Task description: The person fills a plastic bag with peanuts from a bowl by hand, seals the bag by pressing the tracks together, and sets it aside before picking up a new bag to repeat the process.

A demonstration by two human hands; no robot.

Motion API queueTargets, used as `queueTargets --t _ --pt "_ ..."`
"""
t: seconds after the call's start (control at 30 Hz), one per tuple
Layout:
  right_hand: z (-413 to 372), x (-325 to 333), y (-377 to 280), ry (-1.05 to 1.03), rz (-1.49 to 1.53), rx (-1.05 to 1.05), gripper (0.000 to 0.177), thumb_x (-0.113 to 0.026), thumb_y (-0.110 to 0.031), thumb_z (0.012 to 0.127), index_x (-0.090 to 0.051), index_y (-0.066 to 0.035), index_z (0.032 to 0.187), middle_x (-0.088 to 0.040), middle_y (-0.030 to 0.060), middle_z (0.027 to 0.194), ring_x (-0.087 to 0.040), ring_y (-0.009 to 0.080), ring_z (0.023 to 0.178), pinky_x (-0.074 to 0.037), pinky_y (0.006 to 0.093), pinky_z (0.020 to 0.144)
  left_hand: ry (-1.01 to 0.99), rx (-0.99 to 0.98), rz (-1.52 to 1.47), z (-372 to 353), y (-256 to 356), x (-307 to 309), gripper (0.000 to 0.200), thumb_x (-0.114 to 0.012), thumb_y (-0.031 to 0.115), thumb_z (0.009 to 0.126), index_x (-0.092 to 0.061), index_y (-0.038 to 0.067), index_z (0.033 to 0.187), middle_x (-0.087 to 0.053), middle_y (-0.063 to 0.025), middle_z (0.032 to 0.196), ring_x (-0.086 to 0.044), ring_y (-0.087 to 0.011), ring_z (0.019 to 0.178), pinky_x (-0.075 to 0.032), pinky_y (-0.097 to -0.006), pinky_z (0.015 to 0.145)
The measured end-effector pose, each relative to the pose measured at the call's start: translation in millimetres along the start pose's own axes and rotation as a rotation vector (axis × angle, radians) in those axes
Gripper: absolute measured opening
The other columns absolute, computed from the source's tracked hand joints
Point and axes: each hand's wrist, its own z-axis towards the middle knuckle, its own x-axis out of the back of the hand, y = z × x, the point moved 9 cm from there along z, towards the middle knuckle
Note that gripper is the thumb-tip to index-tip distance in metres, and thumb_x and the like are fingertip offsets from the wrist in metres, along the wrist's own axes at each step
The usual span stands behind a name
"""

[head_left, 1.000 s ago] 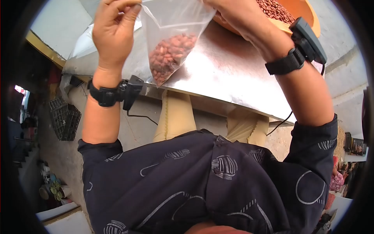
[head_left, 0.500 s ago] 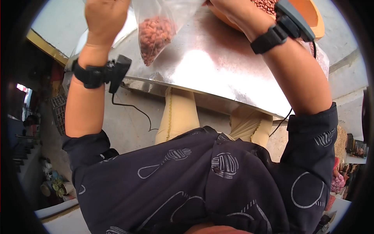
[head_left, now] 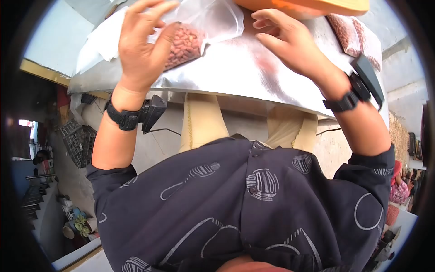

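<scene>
A clear plastic bag [head_left: 185, 46] partly filled with reddish-brown peanuts lies on the shiny metal tabletop [head_left: 240, 70], its unfilled mouth spread toward the upper right. At its left side is my left hand [head_left: 144, 47], fingers apart, the thumb overlapping the bag's edge in this view. My right hand [head_left: 292, 43] hovers to the right of the bag, empty, with the fingers loosely curved and the thumb apart. Just beyond that hand sits an orange bowl [head_left: 317, 6], cut off by the top of the view.
Filled bags of peanuts [head_left: 351, 36] lie at the table's right end. White plastic [head_left: 102, 43] rests on the left part of the table. A dark crate [head_left: 77, 140] stands on the floor at left. Each wrist wears a strapped device with a cable.
The peanut bag hung from my hands before; now it lies on the tabletop. Both hands have come lower in view with fingers apart. The bowl shows higher up in the view.
</scene>
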Motion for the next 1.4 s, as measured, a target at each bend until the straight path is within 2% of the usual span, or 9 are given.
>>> queueTargets --t 0.13,0.23,0.27,0.67,0.83,0.97,1.07,1.2,1.4 --pt "-70 36 9 0.172 -0.100 0.141 0.033 -0.062 -0.004 0.081 -0.059 -0.006 0.113 -0.063 0.0079 0.106 -0.062 0.0192 0.085 -0.049 0.0301 0.076 0.123 0.004 -0.166 -36 7 7 0.039 -0.065 -0.011 0.079 -0.057 -0.006 0.116 -0.054 -0.0097 0.113 -0.050 -0.0103 0.076 -0.044 -0.0234 0.073" --pt "-115 55 37 0.285 -0.292 0.111 0.025 -0.060 -0.003 0.082 -0.062 -0.004 0.107 -0.064 0.0092 0.101 -0.062 0.0200 0.087 -0.049 0.0295 0.075 0.031 0.089 -0.381 -76 10 -28 0.031 -0.072 -0.001 0.075 -0.066 0.003 0.105 -0.058 -0.0077 0.103 -0.053 -0.0128 0.073 -0.045 -0.0225 0.065" --pt "-128 59 52 0.308 -0.331 0.056 0.023 -0.060 -0.002 0.082 -0.063 -0.004 0.106 -0.064 0.0094 0.100 -0.061 0.0197 0.086 -0.049 0.0290 0.074 -0.089 0.073 -0.360 -89 15 -45 0.033 -0.066 -0.007 0.078 -0.060 -0.005 0.110 -0.056 -0.0123 0.108 -0.052 -0.0128 0.076 -0.043 -0.0233 0.072" --pt "-169 65 135 0.449 -0.214 -0.475 0.016 -0.060 -0.006 0.087 -0.065 -0.003 0.102 -0.057 -0.0014 0.074 -0.048 0.0052 0.069 -0.043 0.0203 0.065 -0.149 0.198 -0.313 -108 -1 -96 0.006 -0.070 0.004 0.074 -0.064 0.004 0.076 -0.054 -0.0066 0.061 -0.051 -0.0214 0.055 -0.041 -0.0326 0.052" --pt "-134 95 62 0.474 -0.195 -0.168 0.019 -0.059 0.003 0.085 -0.063 0.000 0.103 -0.061 0.0028 0.087 -0.053 0.0077 0.074 -0.045 0.0219 0.071 -0.093 0.375 -0.501 -100 -3 -81 0.006 -0.068 -0.001 0.076 -0.063 0.001 0.079 -0.056 -0.0063 0.068 -0.049 -0.0143 0.056 -0.038 -0.0263 0.050" --pt "-87 139 -22 0.444 -0.213 0.279 0.018 -0.053 0.009 0.087 -0.059 0.008 0.104 -0.060 0.0112 0.097 -0.057 0.0121 0.083 -0.046 0.0237 0.078 0.123 0.272 -0.512 -88 -3 -46 0.008 -0.068 0.000 0.080 -0.063 0.000 0.085 -0.058 -0.0061 0.077 -0.049 -0.0113 0.059 -0.039 -0.0221 0.051" --pt "-37 171 -37 0.449 -0.285 0.301 0.022 -0.051 0.004 0.091 -0.059 0.007 0.111 -0.063 0.0110 0.106 -0.060 0.0139 0.092 -0.049 0.0253 0.080 0.229 0.215 -0.424 -72 -1 -24 0.008 -0.068 0.001 0.081 -0.063 0.000 0.087 -0.059 -0.0060 0.077 -0.050 -0.0122 0.062 -0.040 -0.0219 0.051" --pt "65 177 18 0.135 -0.323 -0.012 0.025 -0.058 -0.013 0.090 -0.061 0.003 0.108 -0.065 0.0072 0.098 -0.060 0.0142 0.089 -0.046 0.0250 0.080 0.223 0.295 -0.300 -43 -8 -18 0.026 -0.077 0.018 0.075 -0.061 0.002 0.089 -0.056 -0.0048 0.075 -0.052 -0.0133 0.064 -0.042 -0.0237 0.052" --pt "116 136 108 -0.435 -0.642 -0.495 0.051 -0.059 -0.028 0.088 -0.050 -0.002 0.131 -0.054 0.0172 0.130 -0.053 0.0272 0.118 -0.041 0.0327 0.098 0.191 0.356 -0.167 -9 -15 -27 0.045 -0.084 0.034 0.067 -0.057 0.004 0.088 -0.050 -0.0024 0.073 -0.050 -0.0109 0.065 -0.042 -0.0230 0.055"
